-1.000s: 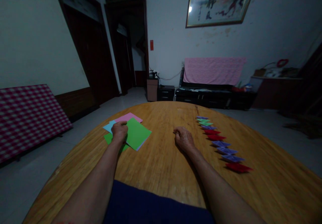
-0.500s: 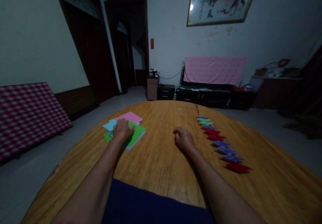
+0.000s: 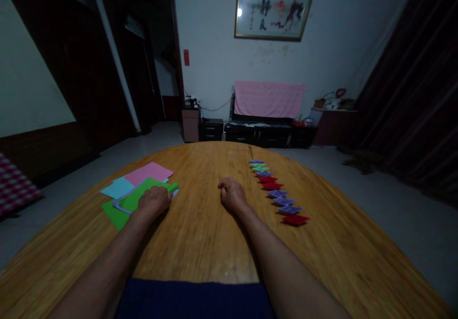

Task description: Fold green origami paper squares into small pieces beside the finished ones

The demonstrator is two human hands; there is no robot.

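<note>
On the left of the round wooden table, my left hand (image 3: 155, 200) is closed on a green sheet of paper (image 3: 134, 198), whose far right edge curls up beside the fingers. A pale lilac sheet (image 3: 117, 206) lies against the green one, partly covered by it. Beyond these are a pink sheet (image 3: 152, 171) and a light blue sheet (image 3: 116, 188). My right hand (image 3: 232, 195) rests on the bare wood in a loose fist, with nothing showing in it. To its right runs a slanting row of small folded paper pieces in purple, green and red, the nearest a red folded piece (image 3: 296, 219).
The round wooden table (image 3: 200, 247) fills the foreground. A low black cabinet (image 3: 274, 137) and a pink cloth (image 3: 268, 98) over a screen stand against the far wall. At the left edge is a checkered cloth (image 3: 16, 185); a dark curtain (image 3: 404, 80) hangs on the right.
My left hand has closed on the green paper, which now curls at its edge and has shifted over the lilac sheet. My right hand stays in a fist. The camera view has turned right.
</note>
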